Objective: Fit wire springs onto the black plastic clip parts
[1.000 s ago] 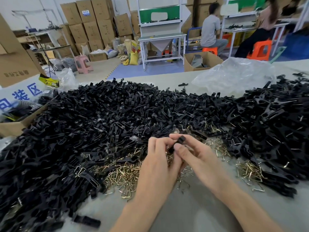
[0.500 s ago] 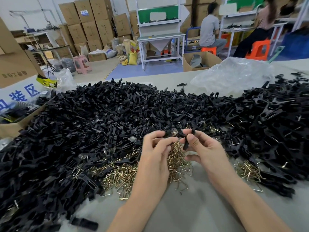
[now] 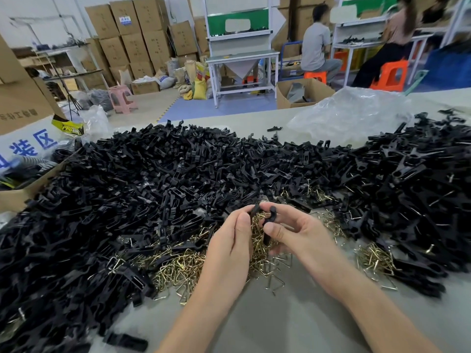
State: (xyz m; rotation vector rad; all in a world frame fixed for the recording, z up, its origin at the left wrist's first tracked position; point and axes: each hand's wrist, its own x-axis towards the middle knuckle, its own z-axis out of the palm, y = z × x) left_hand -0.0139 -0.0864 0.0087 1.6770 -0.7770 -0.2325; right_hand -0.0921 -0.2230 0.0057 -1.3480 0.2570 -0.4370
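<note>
A huge heap of black plastic clip parts (image 3: 142, 189) covers the table from left to right. Brass-coloured wire springs (image 3: 178, 266) lie in loose piles in front of it, with a smaller pile (image 3: 374, 261) to the right. My left hand (image 3: 229, 248) pinches one black clip part (image 3: 254, 209) at its fingertips. My right hand (image 3: 298, 233) grips another black clip part (image 3: 269, 226) between thumb and fingers, standing roughly upright. The two parts meet just above the spring pile. Whether a spring sits on either part is hidden by my fingers.
A cardboard box (image 3: 28, 194) stands at the left table edge. A crumpled clear plastic bag (image 3: 351, 115) lies at the back right. Bare grey tabletop (image 3: 293, 322) shows near me. Two people sit at benches far behind, beside stacked cartons (image 3: 132, 36).
Both hands rose slightly from the spring pile and moved apart a little. The clip part in my right hand turned from flat between the fingertips to upright.
</note>
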